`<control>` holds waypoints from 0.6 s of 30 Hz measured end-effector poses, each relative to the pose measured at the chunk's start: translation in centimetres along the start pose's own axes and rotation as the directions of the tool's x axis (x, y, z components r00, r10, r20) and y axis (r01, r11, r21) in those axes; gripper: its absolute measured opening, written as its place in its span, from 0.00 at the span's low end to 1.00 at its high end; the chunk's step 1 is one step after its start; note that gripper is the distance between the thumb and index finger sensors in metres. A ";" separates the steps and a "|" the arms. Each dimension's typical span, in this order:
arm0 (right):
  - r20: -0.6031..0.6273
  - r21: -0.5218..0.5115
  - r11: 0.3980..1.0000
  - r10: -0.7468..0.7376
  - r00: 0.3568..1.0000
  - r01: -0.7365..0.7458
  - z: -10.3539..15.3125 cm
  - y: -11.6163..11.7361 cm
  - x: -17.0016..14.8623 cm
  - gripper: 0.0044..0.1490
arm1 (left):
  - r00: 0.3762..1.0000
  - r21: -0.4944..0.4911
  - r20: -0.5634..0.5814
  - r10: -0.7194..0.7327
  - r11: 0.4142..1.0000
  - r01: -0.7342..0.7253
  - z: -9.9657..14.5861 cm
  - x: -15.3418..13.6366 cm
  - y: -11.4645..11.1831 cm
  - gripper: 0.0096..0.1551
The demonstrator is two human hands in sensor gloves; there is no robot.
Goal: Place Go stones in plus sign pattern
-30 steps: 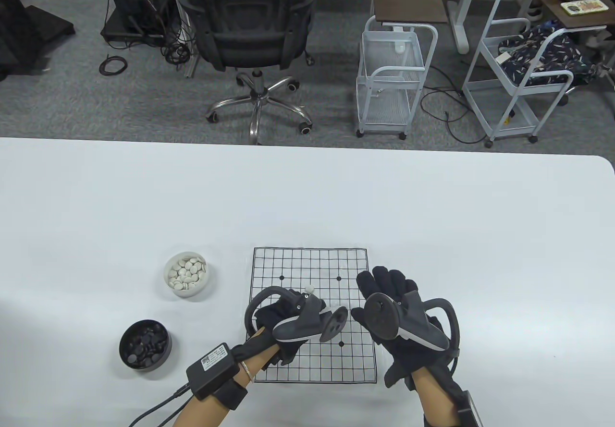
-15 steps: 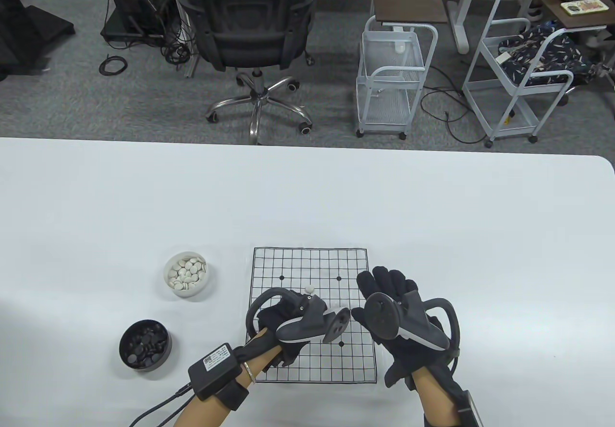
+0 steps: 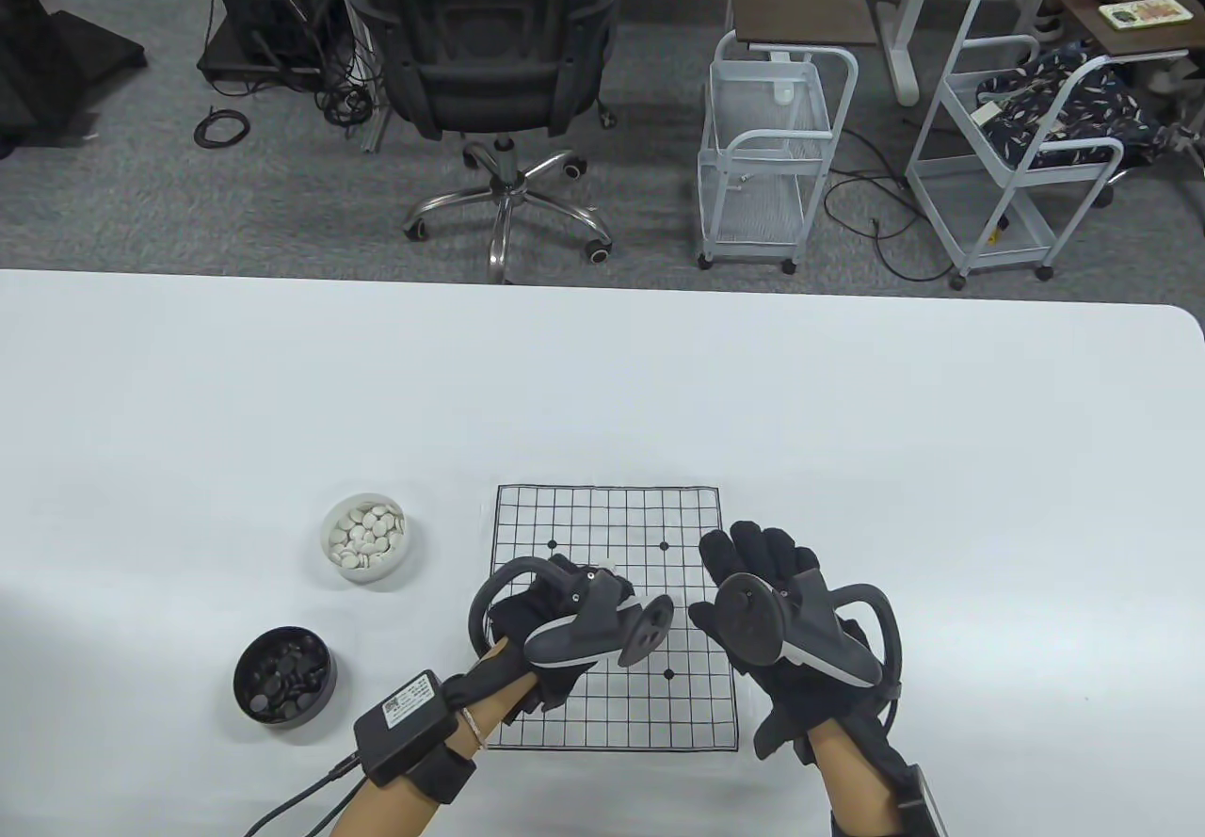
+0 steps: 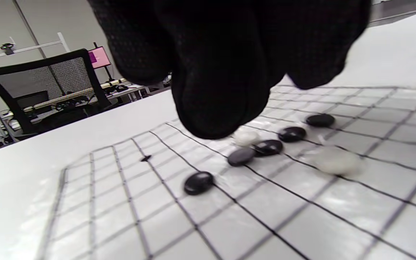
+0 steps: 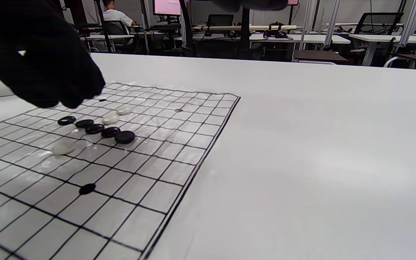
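Observation:
The paper Go board (image 3: 612,517) lies on the white table. In the right wrist view a row of several black stones (image 5: 94,128) crosses it, with two white stones (image 5: 110,118) on the far side and one white stone (image 5: 63,147) on the near side. My left hand (image 3: 555,583) hovers over the board's left half. Its fingertips (image 4: 222,122) hang close above the stones, and no stone shows between them. My right hand (image 3: 763,555) lies flat and open at the board's right edge, holding nothing.
A white bowl of white stones (image 3: 365,538) and a black bowl of black stones (image 3: 283,677) stand left of the board. An office chair (image 3: 490,74) and wire carts (image 3: 772,159) stand beyond the table's far edge.
My left hand and wrist have shifted a little to the left and now cover most of the white stone seen beside the tracker earlier. The right hand has not moved.

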State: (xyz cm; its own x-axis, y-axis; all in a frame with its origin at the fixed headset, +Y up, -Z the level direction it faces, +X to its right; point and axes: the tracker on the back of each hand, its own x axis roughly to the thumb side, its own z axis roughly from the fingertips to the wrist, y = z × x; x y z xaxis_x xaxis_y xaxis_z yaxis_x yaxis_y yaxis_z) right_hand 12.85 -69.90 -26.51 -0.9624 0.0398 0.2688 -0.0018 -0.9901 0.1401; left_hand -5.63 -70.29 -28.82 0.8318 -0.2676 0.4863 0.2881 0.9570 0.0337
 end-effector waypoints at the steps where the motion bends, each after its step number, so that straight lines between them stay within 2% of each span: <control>1: 0.001 -0.001 1.000 0.000 1.000 0.000 0.0 0.0 0.0 0.47 | 1.000 -0.010 -0.022 0.001 1.000 -0.001 0.3 -1.0 0.4 0.29; 6: 0.002 -0.001 1.000 0.004 1.000 -0.004 0.0 0.0 0.0 0.47 | 0.979 -0.046 -0.202 -0.035 0.999 0.026 1.8 -7.9 0.8 0.35; 12: -0.001 0.002 1.000 0.003 1.000 -0.003 0.0 0.0 0.0 0.47 | 0.901 -0.160 -0.429 -0.062 0.987 -0.008 2.9 -16.4 -1.9 0.36; 15: -0.006 0.008 1.000 0.004 1.000 -0.004 0.0 0.0 0.0 0.47 | 0.868 -0.236 -0.492 -0.063 0.970 -0.064 2.8 -18.9 -4.1 0.36; 18: -0.011 0.015 1.000 0.009 1.000 -0.009 -0.1 0.0 0.0 0.47 | 0.850 -0.300 -0.519 -0.090 0.950 -0.083 2.2 -19.8 -5.9 0.36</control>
State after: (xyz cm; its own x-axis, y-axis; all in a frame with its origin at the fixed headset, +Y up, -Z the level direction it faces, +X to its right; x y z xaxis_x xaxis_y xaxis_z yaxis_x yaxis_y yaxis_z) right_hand 12.86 -69.90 -26.58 -0.9653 0.0297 0.2595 0.0104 -0.9883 0.1521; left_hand -24.88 -70.43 -36.74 0.9276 -0.3713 -0.0423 0.3472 0.8981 -0.2699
